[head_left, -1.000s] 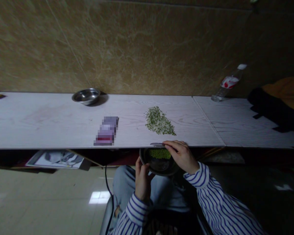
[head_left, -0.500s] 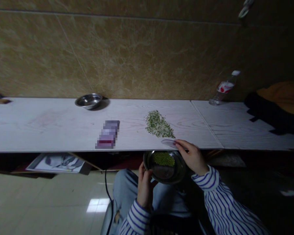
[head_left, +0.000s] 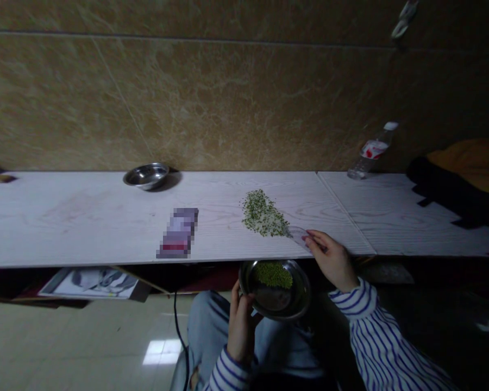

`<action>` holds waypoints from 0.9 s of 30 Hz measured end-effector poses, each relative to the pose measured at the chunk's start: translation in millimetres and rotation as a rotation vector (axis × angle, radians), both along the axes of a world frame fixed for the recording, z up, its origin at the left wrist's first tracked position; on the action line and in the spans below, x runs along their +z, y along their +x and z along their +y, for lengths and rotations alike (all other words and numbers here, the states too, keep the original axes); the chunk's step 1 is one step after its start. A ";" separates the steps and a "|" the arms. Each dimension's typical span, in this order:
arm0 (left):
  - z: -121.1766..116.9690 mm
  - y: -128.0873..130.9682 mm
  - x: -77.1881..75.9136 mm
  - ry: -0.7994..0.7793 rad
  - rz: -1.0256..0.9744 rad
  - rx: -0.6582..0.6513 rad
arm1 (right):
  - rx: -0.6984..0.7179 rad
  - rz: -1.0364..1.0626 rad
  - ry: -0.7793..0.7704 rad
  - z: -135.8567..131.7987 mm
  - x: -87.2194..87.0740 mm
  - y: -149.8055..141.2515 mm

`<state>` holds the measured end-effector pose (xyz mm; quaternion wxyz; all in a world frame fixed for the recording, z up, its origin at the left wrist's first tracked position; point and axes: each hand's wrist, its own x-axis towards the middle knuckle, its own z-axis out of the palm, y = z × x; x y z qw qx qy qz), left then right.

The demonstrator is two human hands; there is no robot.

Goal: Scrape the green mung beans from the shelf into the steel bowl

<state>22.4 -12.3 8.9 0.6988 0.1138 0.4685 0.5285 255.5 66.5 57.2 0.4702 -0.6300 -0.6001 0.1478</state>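
Observation:
My left hand point(head_left: 241, 320) grips the left rim of a steel bowl point(head_left: 277, 309), thumb over the edge, just below the table's front edge. Small green beans point(head_left: 274, 274), like mung beans, lie heaped at its far side. In my right hand point(head_left: 333, 259) a thin, clear, curved plastic piece point(head_left: 296, 235) is pinched between thumb and fingers; its exact kind is unclear. Its tip touches the near right corner of a spread pile of green beans point(head_left: 263, 214) on the table. Pale specks show among these beans.
A second steel bowl point(head_left: 146, 176) stands at the back left, with a blurred-out purple packet point(head_left: 178, 232) nearer the front edge. At the right are a plastic bottle point(head_left: 372, 151) and dark and orange cloth point(head_left: 464, 168). An open drawer point(head_left: 93, 282) juts out below the white tabletop point(head_left: 85, 217).
My right hand has shifted right with the plastic piece, whose tip now meets the pile's corner. My left hand still holds the bowl. The whole view has tilted slightly upward.

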 end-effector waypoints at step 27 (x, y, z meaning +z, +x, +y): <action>3.8 -4.0 -5.5 0.000 0.058 -0.016 | -0.157 -0.055 -0.004 -6.9 12.5 9.5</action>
